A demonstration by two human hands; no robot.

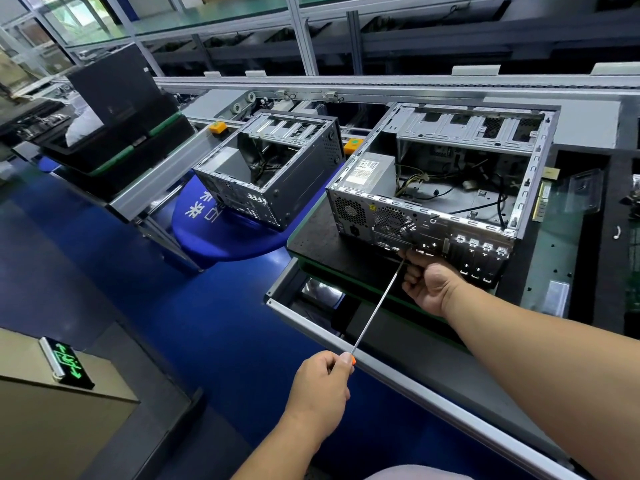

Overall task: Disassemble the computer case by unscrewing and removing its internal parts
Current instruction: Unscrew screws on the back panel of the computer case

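Left hand (320, 386) low, fingers curled in a grip, right hand (431, 284) fisted, arm extended forward

The left hand (320, 386) grips a long screwdriver (377, 304); the right hand (427, 280) pinches its shaft at the open computer case's (440, 188) rear panel.

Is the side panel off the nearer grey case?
Off: the nearer grey metal computer case lies open-topped, with its power supply and loose cables exposed.

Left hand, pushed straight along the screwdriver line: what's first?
Probably the rear panel of the open grey metal computer case; the long thin screwdriver in the left hand already ends there, beside the right hand.
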